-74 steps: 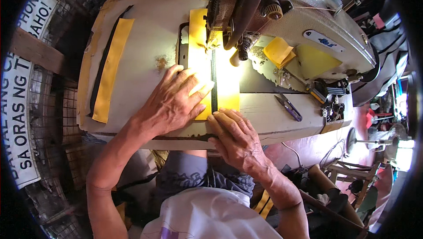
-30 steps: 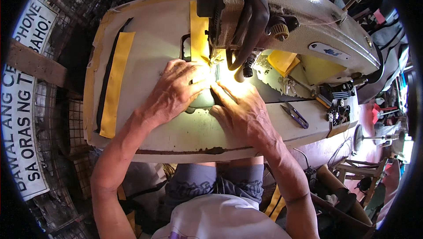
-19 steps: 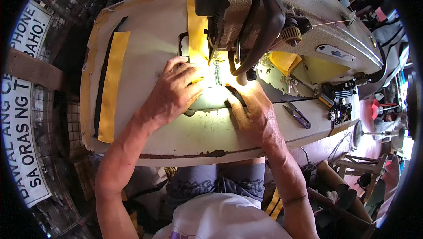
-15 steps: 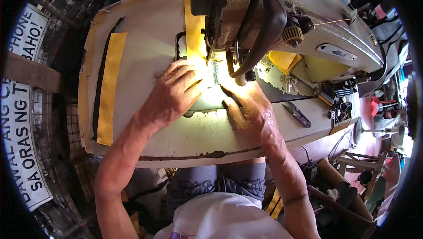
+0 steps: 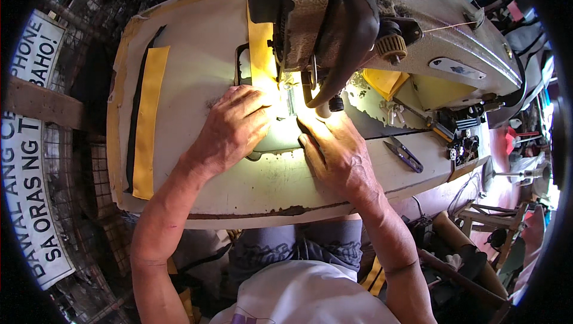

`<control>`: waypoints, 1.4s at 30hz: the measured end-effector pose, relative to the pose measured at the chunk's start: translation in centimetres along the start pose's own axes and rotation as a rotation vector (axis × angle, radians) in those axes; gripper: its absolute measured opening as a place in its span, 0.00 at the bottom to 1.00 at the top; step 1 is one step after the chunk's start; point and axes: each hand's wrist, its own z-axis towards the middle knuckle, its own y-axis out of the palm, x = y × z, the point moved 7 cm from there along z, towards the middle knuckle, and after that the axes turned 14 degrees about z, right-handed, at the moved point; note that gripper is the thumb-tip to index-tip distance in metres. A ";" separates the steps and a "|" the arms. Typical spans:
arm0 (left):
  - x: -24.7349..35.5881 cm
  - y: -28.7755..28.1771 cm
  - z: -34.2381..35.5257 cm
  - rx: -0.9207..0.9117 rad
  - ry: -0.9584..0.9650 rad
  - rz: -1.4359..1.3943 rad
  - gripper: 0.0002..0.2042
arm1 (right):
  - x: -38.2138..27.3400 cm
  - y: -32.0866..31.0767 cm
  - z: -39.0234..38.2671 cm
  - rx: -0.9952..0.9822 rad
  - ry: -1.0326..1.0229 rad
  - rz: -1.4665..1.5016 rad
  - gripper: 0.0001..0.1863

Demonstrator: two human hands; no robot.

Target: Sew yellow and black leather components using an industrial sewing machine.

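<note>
Under the lit needle area of a sewing machine [image 5: 334, 19] lies a yellow strip [image 5: 261, 43] that runs away from me. My left hand [image 5: 237, 124] is closed, its fingers bent together and pressed on the strip's near left end beside the presser foot. Just right of the needle, my right hand [image 5: 337, 151] is closed around a narrow black strip [image 5: 305, 128], pinched between thumb and fingers. Strong glare hides the fingertips and the exact contact with the cloth. Another yellow strip [image 5: 150, 121] lies next to a long black strip [image 5: 136, 115] at the table's left.
On the worn white table [image 5: 197, 43], thread snips [image 5: 404, 154] rest to the right. Small metal bobbins [image 5: 391, 112], a yellow folded piece [image 5: 382, 82] and a screwdriver [image 5: 439, 130] lie under the machine arm. A bobbin winder [image 5: 462, 148] sits at the right edge.
The whole view has shifted a little to the left. Both hands stay at nearly the same spots by the needle; the right fingers are slightly shifted.
</note>
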 end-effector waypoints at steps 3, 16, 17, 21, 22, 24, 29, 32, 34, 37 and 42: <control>0.1 0.2 0.1 -0.036 -0.017 -0.004 0.10 | 0.1 0.0 -0.2 -0.004 -0.003 -0.002 0.14; 1.1 -0.7 0.2 -0.021 0.059 0.092 0.12 | 0.0 0.4 -0.3 -0.035 -0.026 -0.022 0.17; 1.2 -0.8 0.3 -0.013 0.064 0.098 0.12 | -0.1 0.4 -0.3 -0.027 -0.045 -0.034 0.18; 1.1 -0.9 0.1 -0.005 0.071 0.100 0.13 | -1.1 0.7 0.4 -0.120 -0.083 -0.086 0.19; 1.1 -0.7 -0.1 -0.029 0.064 0.074 0.14 | -1.0 0.9 0.3 -0.151 -0.054 -0.122 0.20; 1.0 -0.6 -0.1 -0.048 0.051 0.047 0.14 | -0.9 1.2 0.3 -0.187 -0.030 -0.160 0.22; 1.0 -0.5 -0.4 0.025 0.076 0.073 0.13 | -1.3 1.1 0.4 -0.133 -0.086 -0.147 0.22; 1.0 -0.6 -0.7 0.042 0.047 0.070 0.14 | -1.5 1.1 0.3 -0.126 -0.097 -0.161 0.21; 0.7 -0.3 -1.1 0.018 0.025 0.059 0.12 | -1.6 1.1 0.3 -0.109 -0.117 -0.174 0.20; 0.8 -0.2 -1.3 -0.028 0.037 0.043 0.17 | -1.6 1.1 0.4 -0.113 -0.124 -0.172 0.20; 1.2 -0.1 -1.3 -0.011 0.078 0.054 0.15 | -1.3 1.0 0.4 -0.155 -0.066 -0.169 0.21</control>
